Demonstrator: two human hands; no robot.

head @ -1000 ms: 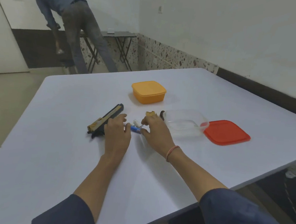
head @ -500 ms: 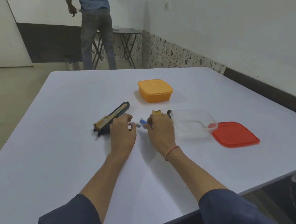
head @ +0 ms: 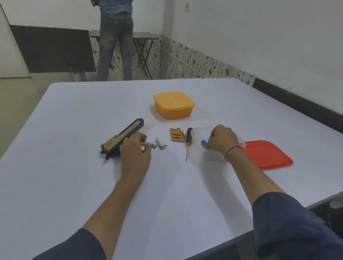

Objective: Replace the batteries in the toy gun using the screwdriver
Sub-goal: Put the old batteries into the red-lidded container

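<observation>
The black and tan toy gun (head: 123, 134) lies on the white table (head: 81, 184), its grip end under my left hand (head: 135, 149). My left fingers pinch a small battery (head: 147, 144); a second white battery (head: 160, 143) lies just to its right. The tan battery cover (head: 177, 134) and the black-handled screwdriver (head: 188, 141) lie in the middle. My right hand (head: 220, 140) holds a blue-tipped battery (head: 204, 142) over the clear container (head: 199, 131), which it mostly hides.
An orange lidded box (head: 173, 104) stands behind the parts. A red lid (head: 266, 154) lies flat at the right of the clear container. A person (head: 114, 30) stands by a folding table (head: 144, 36) at the back of the room.
My right hand has carried the blue-tipped battery from beside the gun rightward to the clear container, uncovering the cover and screwdriver. My left hand stays at the gun. The person behind stood up.
</observation>
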